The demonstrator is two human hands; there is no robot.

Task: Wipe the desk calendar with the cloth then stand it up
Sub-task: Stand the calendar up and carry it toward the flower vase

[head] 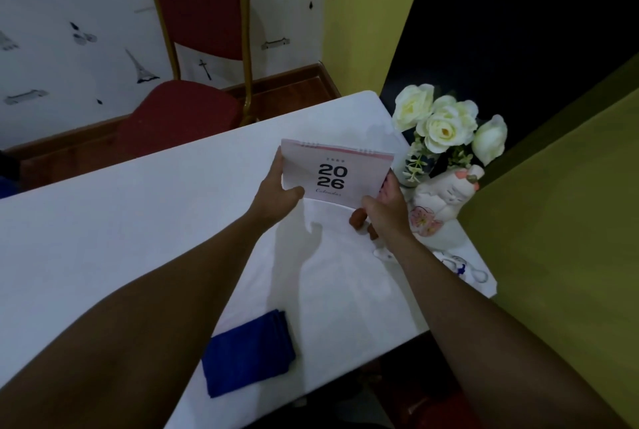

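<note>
A white desk calendar (332, 171) with "2026" printed on its cover and a pink spiral-bound top edge is upright on the white table (138, 221). My left hand (276, 193) grips its left side, thumb across the lower front. My right hand (383, 211) holds its lower right corner. The folded blue cloth (247, 352) lies flat near the table's front edge, under my left forearm and apart from both hands.
White artificial roses (446, 121) in a vase and a white ceramic figurine (442, 207) stand right of the calendar. Small blue-and-white trinkets (460, 268) lie at the right table edge. A red chair (193, 83) stands behind the table. A yellow wall (560, 238) rises on the right.
</note>
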